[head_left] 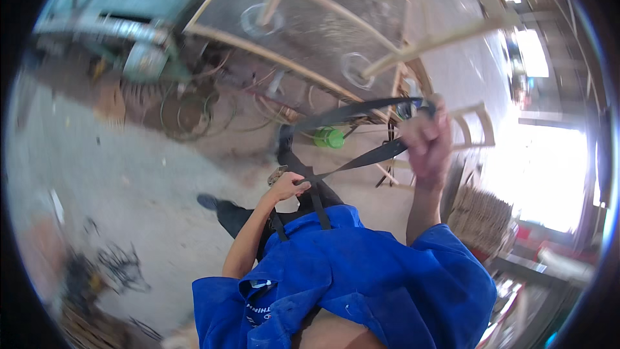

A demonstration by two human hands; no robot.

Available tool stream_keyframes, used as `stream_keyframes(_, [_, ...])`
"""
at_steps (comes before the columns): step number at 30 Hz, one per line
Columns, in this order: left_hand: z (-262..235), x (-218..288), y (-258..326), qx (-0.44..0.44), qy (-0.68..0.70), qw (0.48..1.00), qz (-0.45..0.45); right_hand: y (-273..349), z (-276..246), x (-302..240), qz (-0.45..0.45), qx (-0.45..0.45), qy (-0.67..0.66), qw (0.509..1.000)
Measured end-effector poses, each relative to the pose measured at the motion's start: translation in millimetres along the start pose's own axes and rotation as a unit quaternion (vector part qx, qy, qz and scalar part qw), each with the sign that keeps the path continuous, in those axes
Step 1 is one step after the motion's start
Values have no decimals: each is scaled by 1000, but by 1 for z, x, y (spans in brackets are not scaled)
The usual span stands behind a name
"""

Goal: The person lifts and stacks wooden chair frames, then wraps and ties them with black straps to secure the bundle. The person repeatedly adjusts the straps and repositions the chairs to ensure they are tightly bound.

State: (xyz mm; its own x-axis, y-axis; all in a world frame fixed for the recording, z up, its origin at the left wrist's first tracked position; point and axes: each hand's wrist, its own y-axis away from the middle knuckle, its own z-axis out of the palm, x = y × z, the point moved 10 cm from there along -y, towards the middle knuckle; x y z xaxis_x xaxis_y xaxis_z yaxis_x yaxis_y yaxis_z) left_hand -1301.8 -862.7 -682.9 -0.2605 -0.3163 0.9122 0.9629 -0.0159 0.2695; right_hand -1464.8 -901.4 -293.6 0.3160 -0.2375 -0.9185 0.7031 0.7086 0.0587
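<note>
Two hands were on one black strap [352, 163], and I had it stretched out in front of my chest. My left hand [289, 187] was curled shut low down, pinching the strap just where it met the dark gear hanging at my front. My right hand [426, 142] was up high and well out to the side, blurred, fist closed round the far end where the strap doubled back in a loop; the upper run [349, 112] swept back toward the left from there.

To do it well, I judged, I wanted the lower hand steady as an anchor and the upper one drawing smoothly along the strap's own line, keeping it flat and untwisted, no jerking.

It looked like flat, narrow, dark webbing, taut between my fists, slack nowhere I could see. Whether it had a buckle, I couldn't tell.

Below it sat my blue work jacket [361, 271]. Beyond lay a dusty concrete floor [129, 174], a small green container [329, 137], pale wooden frames [387, 58] and coils of wire [194, 110].
</note>
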Motion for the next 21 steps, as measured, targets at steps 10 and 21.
stream_keyframes(10, [-119,114,60,140,-349,926,43,116,-226,-133,-252,340,-69,903])
stream_keyframes(21, [-293,182,165,438,-210,871,73,208,-359,-40,-239,535,-51,809])
